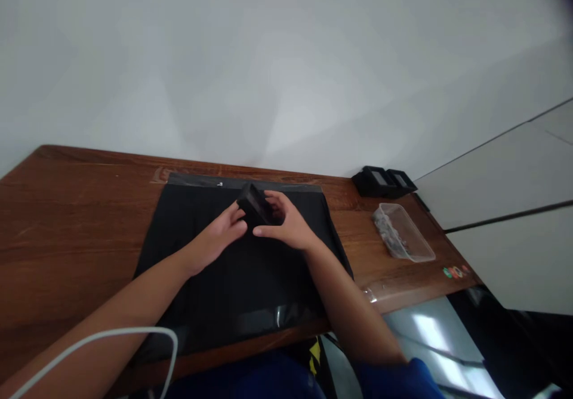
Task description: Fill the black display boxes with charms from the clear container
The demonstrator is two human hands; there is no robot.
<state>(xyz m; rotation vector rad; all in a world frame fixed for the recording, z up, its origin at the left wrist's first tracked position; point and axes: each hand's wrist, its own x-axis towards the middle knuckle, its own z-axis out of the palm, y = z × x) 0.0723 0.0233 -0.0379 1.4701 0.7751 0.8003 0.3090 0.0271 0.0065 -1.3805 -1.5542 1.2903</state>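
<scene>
A small black open-topped box (pixel 254 203) is held tilted above the black mat, with its hollow side toward me. My left hand (pixel 227 228) grips the box's left end, fingers behind it and thumb in front. Around its right end curl the fingers of my right hand (pixel 289 222), the thumb stretched out along the near side. Whether anything lies inside the box is too dark to tell. Beneath both hands spreads the black mat (pixel 250 285), taped down along its far edge.
Two similar black boxes (pixel 376 179) stand at the table's back right. Nearer is a clear plastic container (pixel 414 241) with small bagged pieces at its left side. Small coloured stickers (pixel 455 272) mark the right edge of the wooden table (pixel 80 220). A white cable (pixel 111 331) crosses my left forearm.
</scene>
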